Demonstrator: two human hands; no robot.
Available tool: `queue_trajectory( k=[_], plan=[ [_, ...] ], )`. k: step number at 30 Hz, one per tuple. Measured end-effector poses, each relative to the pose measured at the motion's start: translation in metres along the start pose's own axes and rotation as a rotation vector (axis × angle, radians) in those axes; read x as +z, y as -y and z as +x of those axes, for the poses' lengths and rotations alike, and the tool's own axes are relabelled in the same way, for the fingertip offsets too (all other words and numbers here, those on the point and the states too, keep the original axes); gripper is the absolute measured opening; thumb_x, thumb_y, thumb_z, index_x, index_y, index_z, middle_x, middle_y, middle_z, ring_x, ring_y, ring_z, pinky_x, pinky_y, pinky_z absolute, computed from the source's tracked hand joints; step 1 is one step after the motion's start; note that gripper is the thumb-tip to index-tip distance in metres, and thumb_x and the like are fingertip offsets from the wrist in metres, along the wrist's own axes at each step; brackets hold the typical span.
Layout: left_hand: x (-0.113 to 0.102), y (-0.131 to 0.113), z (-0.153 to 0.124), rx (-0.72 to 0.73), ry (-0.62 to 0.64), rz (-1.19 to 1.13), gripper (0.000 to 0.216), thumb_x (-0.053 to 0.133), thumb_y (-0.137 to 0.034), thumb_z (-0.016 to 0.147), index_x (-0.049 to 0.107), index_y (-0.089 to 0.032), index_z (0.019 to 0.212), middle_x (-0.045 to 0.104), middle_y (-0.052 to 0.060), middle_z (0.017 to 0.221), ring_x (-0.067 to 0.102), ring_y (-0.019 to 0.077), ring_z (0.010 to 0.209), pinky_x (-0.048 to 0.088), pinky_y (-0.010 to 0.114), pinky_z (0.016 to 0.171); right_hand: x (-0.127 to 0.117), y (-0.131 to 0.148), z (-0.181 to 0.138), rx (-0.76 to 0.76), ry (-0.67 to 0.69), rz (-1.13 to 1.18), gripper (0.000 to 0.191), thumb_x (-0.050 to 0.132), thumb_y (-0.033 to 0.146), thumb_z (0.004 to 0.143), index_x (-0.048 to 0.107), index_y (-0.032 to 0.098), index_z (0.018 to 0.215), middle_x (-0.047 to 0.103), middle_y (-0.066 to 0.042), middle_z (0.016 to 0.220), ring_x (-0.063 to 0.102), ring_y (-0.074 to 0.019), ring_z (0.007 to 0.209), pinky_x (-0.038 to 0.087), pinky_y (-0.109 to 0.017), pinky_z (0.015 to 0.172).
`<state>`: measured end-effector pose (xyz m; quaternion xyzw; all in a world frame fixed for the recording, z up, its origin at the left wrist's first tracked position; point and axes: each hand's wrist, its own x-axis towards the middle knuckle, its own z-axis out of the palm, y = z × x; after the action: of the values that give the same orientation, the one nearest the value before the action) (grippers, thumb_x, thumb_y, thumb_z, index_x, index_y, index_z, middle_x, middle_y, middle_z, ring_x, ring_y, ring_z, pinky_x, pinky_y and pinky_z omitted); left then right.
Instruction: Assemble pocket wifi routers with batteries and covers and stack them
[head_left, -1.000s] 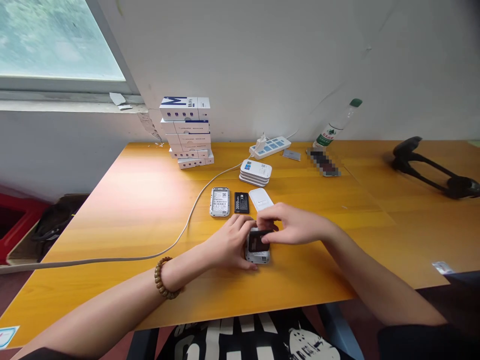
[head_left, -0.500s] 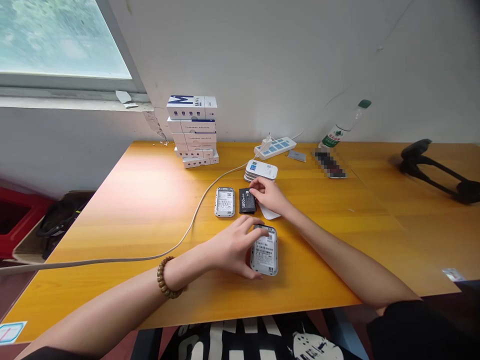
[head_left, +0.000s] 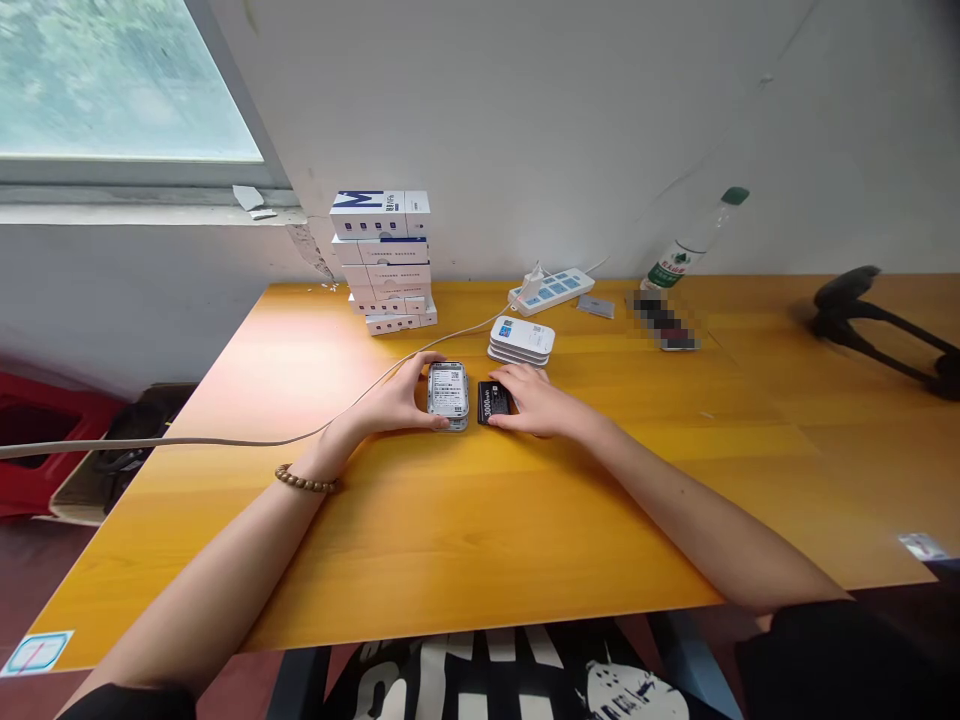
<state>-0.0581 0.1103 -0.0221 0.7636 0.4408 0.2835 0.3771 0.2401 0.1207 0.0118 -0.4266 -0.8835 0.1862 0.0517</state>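
Nearest me, the left hand (head_left: 390,402) has its grip closed round the sides of the top device (head_left: 448,388), thumb on the near side and fingers on the far side. That device sits label-up on a lower device (head_left: 452,425), of which only the near rim shows. Both lie mid-surface, toward the far edge. Just beside them to the right is one black battery (head_left: 493,402). The right hand (head_left: 538,402) lies flat, grip wide, with fingertips touching the battery's right edge and holding nothing.

I judge the step in hand to be squaring one device on the other. Lifting the battery would call for a pinch across its narrow sides, since it lies flat on the surface (head_left: 465,540).

My count is two stacked devices and one battery. Farther on there is one pile of white units (head_left: 523,341), three or four deep, and one power strip (head_left: 552,288). At the far edge stand one tower of boxes (head_left: 385,262), about six, and one bottle (head_left: 694,250).
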Motion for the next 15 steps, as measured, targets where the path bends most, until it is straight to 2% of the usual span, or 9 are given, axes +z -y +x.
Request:
queue_trajectory(
  k=[4,10,15],
  plan=[
    [0.000,-0.002,0.000,0.025,0.029,0.017,0.101,0.096,-0.048,0.066,0.044,-0.026,0.150,0.055,0.015,0.153,0.060,0.0350,0.137,0.052,0.050,0.116,-0.002,0.001,0.000,-0.035,0.030,-0.029,0.071,0.083,0.047,0.084,0.062,0.013,0.143,0.061,-0.023,0.147,0.051,-0.0449,0.142,0.036,-0.061,0.121],
    [-0.003,-0.008,0.002,0.098,0.046,0.193,0.105,0.096,-0.044,0.064,0.043,-0.028,0.153,0.055,0.013,0.154,0.054,0.0375,0.144,0.048,0.052,0.121,0.002,0.003,-0.001,-0.076,-0.049,-0.043,0.062,0.082,0.043,0.086,0.067,0.013,0.138,0.067,-0.021,0.135,0.057,-0.0423,0.133,0.038,-0.059,0.118],
    [-0.002,-0.009,0.000,0.118,0.037,0.273,0.103,0.095,-0.043,0.065,0.043,-0.028,0.153,0.056,0.012,0.153,0.054,0.0385,0.143,0.048,0.052,0.120,0.005,0.002,0.000,-0.083,-0.097,-0.082,0.061,0.080,0.047,0.089,0.066,0.014,0.139,0.069,-0.022,0.135,0.056,-0.0429,0.133,0.038,-0.060,0.117]
  ],
)
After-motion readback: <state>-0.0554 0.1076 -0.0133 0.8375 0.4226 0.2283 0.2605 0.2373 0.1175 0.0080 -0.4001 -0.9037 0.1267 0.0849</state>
